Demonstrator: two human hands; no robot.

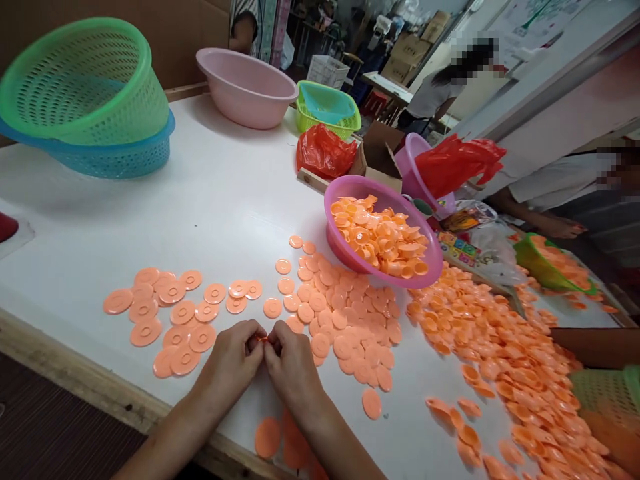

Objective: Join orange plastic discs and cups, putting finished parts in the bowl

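My left hand (240, 350) and my right hand (290, 353) meet close to the table's front edge, fingertips pinched together. Between them shows a sliver of a small orange plastic piece (263, 339); the fingers hide most of it. Left of my hands lies a loose group of flat orange discs with raised rings (183, 310). Beyond my right hand spreads a denser pile of orange discs (345, 313). A few larger-looking orange discs (268, 438) lie below my wrists, partly covered by my right forearm.
A pink basin (333, 233) holds orange cup-like pieces, and a big heap of similar pieces (500, 333) covers the right side. Green (155, 100) and blue baskets (150, 157) stand back left, a pale pink basin (250, 87) behind. Two people (545, 180) (435, 97) are across the room.
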